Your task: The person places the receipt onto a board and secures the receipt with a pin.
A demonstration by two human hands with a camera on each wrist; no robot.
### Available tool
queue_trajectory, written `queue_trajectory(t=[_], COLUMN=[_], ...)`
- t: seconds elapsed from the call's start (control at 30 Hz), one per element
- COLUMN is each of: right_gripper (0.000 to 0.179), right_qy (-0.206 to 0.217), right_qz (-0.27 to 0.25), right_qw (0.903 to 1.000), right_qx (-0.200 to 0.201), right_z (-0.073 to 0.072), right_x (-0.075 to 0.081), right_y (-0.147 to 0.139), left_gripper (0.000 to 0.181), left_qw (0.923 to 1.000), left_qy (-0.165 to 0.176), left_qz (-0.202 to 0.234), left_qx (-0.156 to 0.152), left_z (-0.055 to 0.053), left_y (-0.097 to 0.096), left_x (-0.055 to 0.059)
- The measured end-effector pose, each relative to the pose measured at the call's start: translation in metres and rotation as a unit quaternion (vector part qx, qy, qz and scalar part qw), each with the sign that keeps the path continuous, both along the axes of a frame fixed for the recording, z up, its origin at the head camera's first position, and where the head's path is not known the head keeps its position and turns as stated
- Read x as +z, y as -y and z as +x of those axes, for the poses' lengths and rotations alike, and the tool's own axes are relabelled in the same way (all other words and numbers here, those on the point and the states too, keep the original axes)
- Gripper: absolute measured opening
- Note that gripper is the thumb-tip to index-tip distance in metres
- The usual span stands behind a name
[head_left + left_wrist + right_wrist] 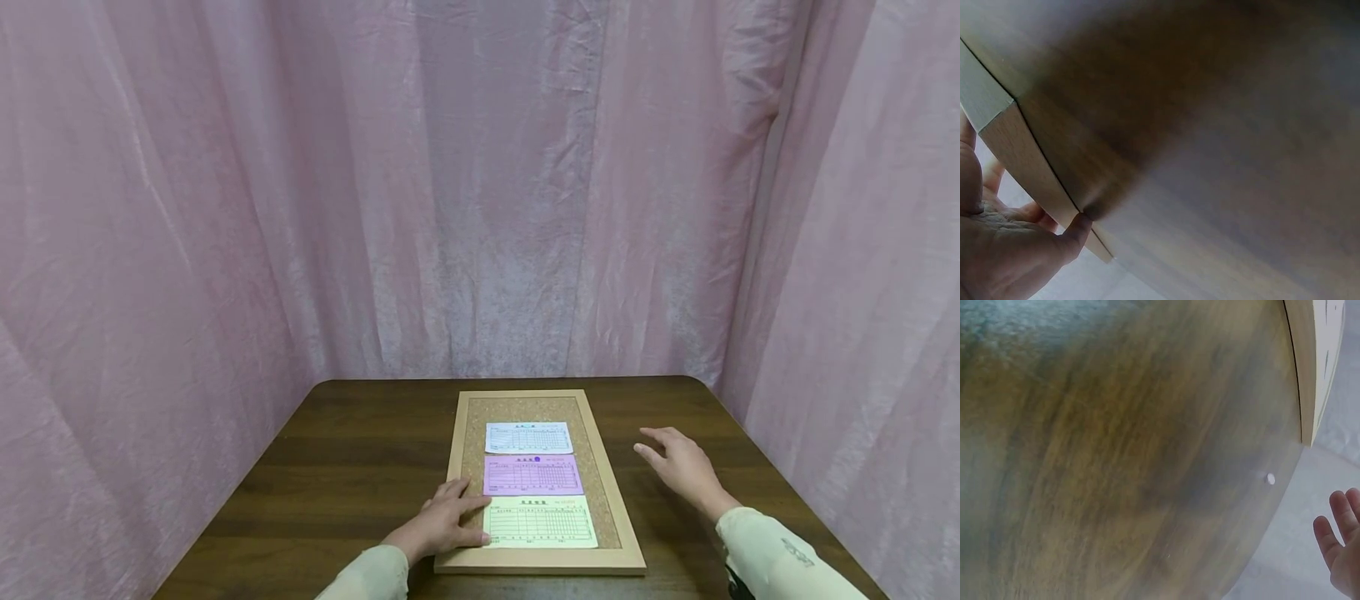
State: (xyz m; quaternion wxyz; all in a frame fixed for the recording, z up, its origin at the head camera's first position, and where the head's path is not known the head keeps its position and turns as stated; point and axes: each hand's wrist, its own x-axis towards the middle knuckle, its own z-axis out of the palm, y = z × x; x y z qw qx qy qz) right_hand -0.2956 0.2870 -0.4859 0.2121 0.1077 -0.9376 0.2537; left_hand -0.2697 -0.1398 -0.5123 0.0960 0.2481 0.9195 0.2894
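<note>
A wood-framed cork board (521, 408) lies flat on the table, with three printed slips on it. A pale blue slip (528, 439) is farthest, a purple slip (532, 477) sits in the middle, and a green slip (540, 525) is nearest. A small purple pin head (537, 459) shows at the purple slip's top edge. My left hand (442, 521) rests across the board's left frame, its fingertips at the left edge of the green slip. To the right of the board, my right hand (686, 468) hovers over the table with nothing in it, fingers extended.
The dark wooden table (337, 467) has rounded far corners. Pink curtains (510, 208) hang behind it and along both sides. In the right wrist view, a small whitish round object (1270, 479) lies on the table near the board's frame (1307, 394).
</note>
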Motion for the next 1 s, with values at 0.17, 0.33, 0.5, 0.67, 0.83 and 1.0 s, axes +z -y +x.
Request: queue_trajectory(t=[0.17,0.33,0.5,0.67,0.83,1.0], right_gripper=[0.046,0.049,0.054,0.057,0.054,0.054], right_qy=[0.006,0.017,0.039,0.048,0.05,0.055], right_qz=[-0.022,-0.043,-0.061,-0.088,-0.102,-0.112], right_qw=[0.9994,0.9981,0.9959,0.9924,0.9902,0.9879], right_qx=[-0.026,-0.041,-0.055,-0.071,-0.082,-0.093], right_z=[-0.007,-0.009,-0.011,-0.014,-0.016,-0.019], right_x=[0.002,0.003,0.002,-0.001,-0.003,-0.004], right_y=[-0.009,-0.014,-0.016,-0.018,-0.02,-0.02], left_gripper=[0.064,0.064,0.064,0.065,0.064,0.063], left_qw=[1.0,1.0,1.0,1.0,1.0,0.9999], left_qy=[0.004,0.003,0.005,0.008,0.007,0.011], left_qz=[0.002,0.004,0.003,0.005,-0.002,0.001], left_qx=[0.001,0.001,0.001,0.002,0.003,0.002], left_z=[-0.002,-0.003,-0.003,-0.003,-0.003,-0.003], left_y=[0.0,0.0,0.001,0.001,0.001,0.001], left_x=[-0.001,-0.001,-0.002,-0.003,-0.005,-0.004])
